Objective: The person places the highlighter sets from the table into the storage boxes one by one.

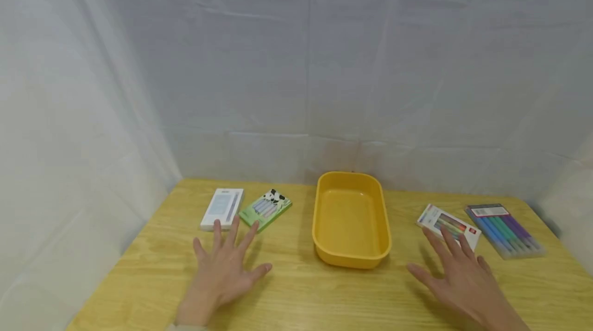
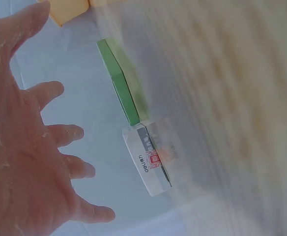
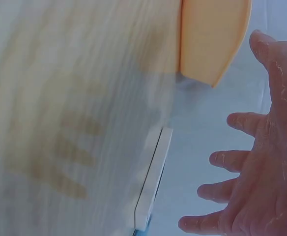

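Note:
My left hand point(image 1: 225, 268) is spread above the table, fingers apart and holding nothing. Just beyond its fingertips lie a white box with a pen pictured on it point(image 1: 222, 208) and a green pen box with a panda-like print point(image 1: 266, 209). In the left wrist view the white box point(image 2: 146, 160) and the green box point(image 2: 119, 81) show their edges. My right hand point(image 1: 465, 282), also spread and holding nothing, hovers near a white pack of coloured pens point(image 1: 435, 218), partly covering it. Right of that lies a clear pack of blue, green and purple pens point(image 1: 505, 230).
A yellow plastic basin point(image 1: 352, 261) stands between the hands toward the back of the wooden table point(image 1: 319, 300). Its interior holds nothing visible. Pale sheeting point(image 1: 278, 63) hangs behind the table and at both sides.

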Demonstrator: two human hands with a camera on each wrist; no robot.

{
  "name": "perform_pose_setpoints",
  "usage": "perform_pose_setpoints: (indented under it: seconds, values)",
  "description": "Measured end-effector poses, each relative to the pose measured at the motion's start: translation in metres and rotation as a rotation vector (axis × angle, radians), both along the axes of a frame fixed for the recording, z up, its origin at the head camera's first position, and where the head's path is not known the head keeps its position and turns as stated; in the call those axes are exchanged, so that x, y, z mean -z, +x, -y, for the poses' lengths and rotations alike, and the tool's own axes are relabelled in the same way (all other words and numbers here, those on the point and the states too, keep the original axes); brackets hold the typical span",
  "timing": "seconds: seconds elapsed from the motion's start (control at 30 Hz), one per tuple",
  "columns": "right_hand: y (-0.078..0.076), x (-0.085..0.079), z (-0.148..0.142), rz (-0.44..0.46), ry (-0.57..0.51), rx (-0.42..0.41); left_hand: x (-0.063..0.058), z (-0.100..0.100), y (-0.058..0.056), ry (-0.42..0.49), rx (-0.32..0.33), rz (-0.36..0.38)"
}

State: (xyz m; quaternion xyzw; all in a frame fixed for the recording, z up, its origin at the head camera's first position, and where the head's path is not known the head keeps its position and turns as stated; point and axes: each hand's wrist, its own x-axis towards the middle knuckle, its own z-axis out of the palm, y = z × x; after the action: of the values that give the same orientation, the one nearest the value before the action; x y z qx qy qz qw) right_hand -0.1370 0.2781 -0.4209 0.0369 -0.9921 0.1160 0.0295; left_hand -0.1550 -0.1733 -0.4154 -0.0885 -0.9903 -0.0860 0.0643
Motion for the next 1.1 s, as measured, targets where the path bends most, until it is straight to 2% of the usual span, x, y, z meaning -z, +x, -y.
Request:
perform_pose_setpoints:
  seconds: [0.17,0.43,0.7,0.77,0.97,1.1]
  values:
    - [-0.008,-0.004,0.007,-0.046,-0.03,-0.056,-0.003,0.004,-0.007,-0.003,0.003,0.007]
    - [-0.018,-0.011,0.023,-0.058,-0.148,-0.076,-0.009,0.01,-0.018,0.005,0.023,-0.01]
    - [-0.031,-0.016,0.032,-0.083,-0.345,-0.103,-0.013,0.012,-0.028,0.01,0.032,-0.005]
    - [-0.035,-0.018,0.033,-0.047,-0.423,-0.093,-0.014,0.012,-0.031,0.01,0.037,-0.009]
    - [-0.046,-0.022,0.034,0.182,-0.757,-0.007,-0.013,0.007,-0.044,0.03,0.08,0.004]
    - [-0.053,-0.02,0.032,0.249,-0.905,0.038,-0.011,0.003,-0.051,0.059,0.109,0.036]
